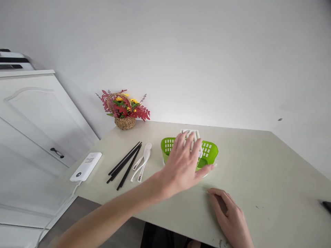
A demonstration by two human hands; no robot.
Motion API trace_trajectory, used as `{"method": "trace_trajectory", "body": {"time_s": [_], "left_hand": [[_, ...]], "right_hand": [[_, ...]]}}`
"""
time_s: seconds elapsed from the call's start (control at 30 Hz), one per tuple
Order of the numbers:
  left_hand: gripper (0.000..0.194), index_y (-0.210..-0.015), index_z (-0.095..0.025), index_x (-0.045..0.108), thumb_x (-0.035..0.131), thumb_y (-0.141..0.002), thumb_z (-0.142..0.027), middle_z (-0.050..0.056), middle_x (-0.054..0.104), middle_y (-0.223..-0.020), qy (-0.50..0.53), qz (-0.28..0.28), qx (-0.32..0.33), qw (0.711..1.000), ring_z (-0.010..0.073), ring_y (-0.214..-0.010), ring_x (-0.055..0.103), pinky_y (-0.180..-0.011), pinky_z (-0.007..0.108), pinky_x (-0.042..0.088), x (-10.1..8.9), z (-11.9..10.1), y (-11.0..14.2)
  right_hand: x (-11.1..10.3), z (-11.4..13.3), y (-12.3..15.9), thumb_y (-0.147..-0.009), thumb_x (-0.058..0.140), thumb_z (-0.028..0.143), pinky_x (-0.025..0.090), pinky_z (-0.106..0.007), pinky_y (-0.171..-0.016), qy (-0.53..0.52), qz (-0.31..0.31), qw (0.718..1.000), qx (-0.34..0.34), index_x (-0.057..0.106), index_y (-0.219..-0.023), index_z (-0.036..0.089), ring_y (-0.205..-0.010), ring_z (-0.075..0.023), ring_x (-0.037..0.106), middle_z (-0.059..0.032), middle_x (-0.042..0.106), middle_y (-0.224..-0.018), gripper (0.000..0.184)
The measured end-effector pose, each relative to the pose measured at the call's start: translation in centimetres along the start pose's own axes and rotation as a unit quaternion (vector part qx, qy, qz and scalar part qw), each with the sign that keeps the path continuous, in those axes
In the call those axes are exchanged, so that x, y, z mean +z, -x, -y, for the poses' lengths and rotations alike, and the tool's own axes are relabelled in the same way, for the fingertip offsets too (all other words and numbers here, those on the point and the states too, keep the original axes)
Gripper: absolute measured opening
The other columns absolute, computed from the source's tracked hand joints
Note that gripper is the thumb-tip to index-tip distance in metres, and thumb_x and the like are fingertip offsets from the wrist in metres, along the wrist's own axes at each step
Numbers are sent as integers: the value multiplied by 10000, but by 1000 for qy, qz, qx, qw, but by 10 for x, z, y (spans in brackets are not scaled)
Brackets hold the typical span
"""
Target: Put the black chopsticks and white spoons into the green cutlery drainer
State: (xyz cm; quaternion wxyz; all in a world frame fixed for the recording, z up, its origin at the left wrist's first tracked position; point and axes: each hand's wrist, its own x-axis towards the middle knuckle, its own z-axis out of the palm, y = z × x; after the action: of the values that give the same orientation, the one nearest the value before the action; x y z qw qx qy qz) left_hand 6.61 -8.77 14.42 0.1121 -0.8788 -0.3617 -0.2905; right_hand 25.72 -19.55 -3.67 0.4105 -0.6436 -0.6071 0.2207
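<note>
My left hand point(182, 168) is stretched over a green plastic basket point(210, 151) with slotted walls. Its fingers are spread apart and its thumb points right, near the basket's front rim. Behind the fingers, a white plastic part point(200, 151) stands at the middle of the basket; much of it is hidden. My right hand point(229, 212) rests on the table in front of the basket, its fingers curled and meeting the thumb, with nothing visible between them. To the left of the basket lie several black chopsticks point(125, 163) and several white spoons point(147, 153).
A wicker basket of red and yellow flowers point(125, 123) stands at the back left of the table point(258, 165). A white power bank point(86, 167) with a cable lies near the left edge, beside a white cabinet point(33, 113). A dark object point(327, 206) shows at the right edge.
</note>
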Motion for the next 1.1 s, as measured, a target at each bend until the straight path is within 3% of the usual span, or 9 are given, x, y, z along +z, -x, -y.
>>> {"method": "trace_trajectory", "body": {"time_s": [0.07, 0.17, 0.33, 0.47, 0.63, 0.77, 0.87, 0.97, 1.1], "left_hand": [[707, -1569, -141, 396, 516, -1022, -573, 225, 453, -1634, -37, 18, 8, 999, 384, -1571, 348, -1290, 583, 310, 18, -8, 9], [600, -1592, -118, 381, 464, -1061, -385, 213, 435, -1656, -57, 22, 18, 998, 353, -1586, 335, -1308, 546, 296, 37, 9, 6], [532, -1552, -177, 491, 500, -1034, -297, 133, 565, -1574, -19, -18, 33, 999, 296, -1524, 452, -1283, 520, 357, 47, 70, -17], [517, -1526, -219, 545, 553, -1011, -264, 94, 612, -1534, -37, -35, -19, 999, 290, -1487, 492, -1249, 535, 387, 44, 128, -26], [528, -1538, -232, 546, 553, -1013, -289, 68, 566, -1582, -48, -26, -77, 996, 287, -1507, 456, -1255, 525, 384, 37, 198, -17], [521, -1518, -239, 572, 551, -1003, -316, 52, 585, -1561, -52, -40, -91, 994, 272, -1510, 446, -1259, 485, 391, 27, 235, -4], [502, -1499, -230, 590, 528, -1015, -347, 57, 606, -1537, -59, -38, -93, 993, 263, -1501, 461, -1245, 456, 408, 19, 251, 0], [513, -1518, -226, 563, 504, -1031, -378, 80, 574, -1570, -70, -27, -86, 993, 281, -1514, 452, -1262, 491, 366, 12, 252, 1], [546, -1562, -215, 488, 517, -1044, -385, 121, 455, -1662, -69, -70, -64, 993, 317, -1593, 322, -1308, 568, 238, 8, 214, 14]], "right_hand": [[0, 1, 0, -1008, 525, 481, 584, -297, -835, 4, -2, 1000, -3, 717, -1093, 290, -1054, -231, 729, -56, 765, -1161, 284], [-1, 2, 0, -1008, 520, 485, 581, -295, -831, 6, -1, 1000, 2, 718, -1081, 293, -1043, -230, 730, -51, 766, -1149, 285], [-2, 11, 1, -992, 529, 531, 569, -287, -743, 2, -6, 999, 35, 723, -1074, 307, -1010, -238, 728, -45, 767, -1142, 307], [-1, 27, 3, -1005, 489, 536, 547, -290, -708, -14, -31, 997, 67, 716, -1070, 310, -980, -236, 720, -47, 760, -1174, 326], [-1, 33, 4, -997, 493, 542, 537, -289, -694, -37, -24, 996, 83, 707, -1066, 314, -1009, -242, 706, -41, 754, -1176, 320], [-2, 25, 3, -992, 509, 546, 552, -293, -722, -36, -17, 996, 76, 717, -1077, 311, -1016, -242, 715, -45, 760, -1164, 325], [-2, 18, 1, -988, 513, 559, 548, -278, -633, -32, 2, 997, 65, 722, -1083, 306, -947, -234, 732, -53, 766, -1161, 342], [-2, 12, -1, -994, 508, 555, 556, -272, -618, -30, 6, 998, 53, 723, -1092, 298, -936, -231, 737, -61, 769, -1157, 349], [-2, 9, -2, -998, 509, 540, 564, -270, -627, -31, 19, 998, 45, 725, -1098, 288, -974, -238, 738, -74, 766, -1165, 346]]}}
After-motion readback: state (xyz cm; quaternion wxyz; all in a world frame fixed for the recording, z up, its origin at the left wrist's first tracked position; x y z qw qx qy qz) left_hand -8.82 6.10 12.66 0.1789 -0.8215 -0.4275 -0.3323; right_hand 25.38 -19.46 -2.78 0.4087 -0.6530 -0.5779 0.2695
